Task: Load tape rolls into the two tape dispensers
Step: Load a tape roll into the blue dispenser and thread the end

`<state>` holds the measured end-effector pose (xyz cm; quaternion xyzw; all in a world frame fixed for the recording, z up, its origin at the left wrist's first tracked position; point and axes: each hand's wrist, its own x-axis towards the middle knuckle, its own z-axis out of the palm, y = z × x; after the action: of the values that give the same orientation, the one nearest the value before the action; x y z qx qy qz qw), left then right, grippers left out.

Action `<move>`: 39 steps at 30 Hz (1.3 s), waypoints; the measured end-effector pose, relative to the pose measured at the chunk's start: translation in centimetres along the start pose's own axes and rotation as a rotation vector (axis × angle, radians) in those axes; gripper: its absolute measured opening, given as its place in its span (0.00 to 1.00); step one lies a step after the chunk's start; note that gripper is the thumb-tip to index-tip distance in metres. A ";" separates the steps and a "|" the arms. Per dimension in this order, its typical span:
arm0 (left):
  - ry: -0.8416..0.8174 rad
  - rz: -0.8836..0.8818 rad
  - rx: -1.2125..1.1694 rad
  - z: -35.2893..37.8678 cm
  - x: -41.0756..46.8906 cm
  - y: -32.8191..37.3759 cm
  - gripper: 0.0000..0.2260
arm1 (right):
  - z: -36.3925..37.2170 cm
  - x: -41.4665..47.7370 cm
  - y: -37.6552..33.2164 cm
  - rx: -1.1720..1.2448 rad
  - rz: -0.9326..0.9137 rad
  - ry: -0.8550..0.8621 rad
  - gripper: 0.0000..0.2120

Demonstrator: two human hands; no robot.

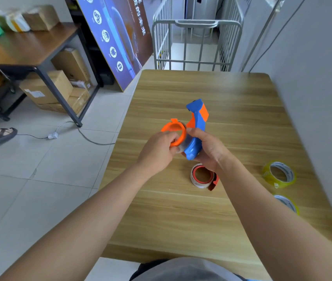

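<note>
I hold the blue dispenser (198,122) above the table (181,220), long axis pointing away from me, right hand (207,147) wrapped around its near end, left hand (157,151) pinching the orange ring (182,136) on its left; a white tape roll (198,184) lies beneath it, nearer my right hand.

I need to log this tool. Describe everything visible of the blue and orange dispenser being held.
The tape dispenser looks like glossy plastic: a curved blue body, an orange block near its top, an orange ring at its side. It is held in the air over the wooden table. The right hand grips the blue handle end; the left hand pinches the orange ring.
</note>
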<state>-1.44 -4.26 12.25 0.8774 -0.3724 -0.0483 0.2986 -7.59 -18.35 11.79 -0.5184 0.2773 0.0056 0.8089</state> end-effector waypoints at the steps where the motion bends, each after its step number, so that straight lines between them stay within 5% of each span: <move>1: 0.014 0.016 0.011 -0.2 0.1 0.3 0.12 | -0.1 -0.1 0.0 0.017 0.003 -0.017 0.16; 10: 0.096 0.090 0.149 -0.6 0.4 1.0 0.07 | -0.3 -0.6 0.4 0.100 -0.099 -0.116 0.05; 21: 0.056 -0.074 0.051 0.0 0.9 0.7 0.05 | -0.4 -1.6 0.9 -0.097 -0.170 0.062 0.19; 26: 0.070 -0.086 0.012 0.2 0.6 0.8 0.04 | -0.1 -1.2 0.8 -0.290 -0.252 0.143 0.12; 30: 0.153 -0.150 -0.035 -1.2 1.4 0.4 0.06 | -1.1 -1.3 2.0 -0.384 -0.224 0.209 0.16; 39: 0.027 -0.247 0.044 0.5 0.1 -4.9 0.06 | -2.3 -1.4 2.7 -0.105 -0.132 0.240 0.13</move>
<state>1.55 -1.91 9.09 0.9235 -0.2585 -0.0649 0.2758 -10.59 -18.60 9.45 -0.5743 0.3366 -0.0953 0.7401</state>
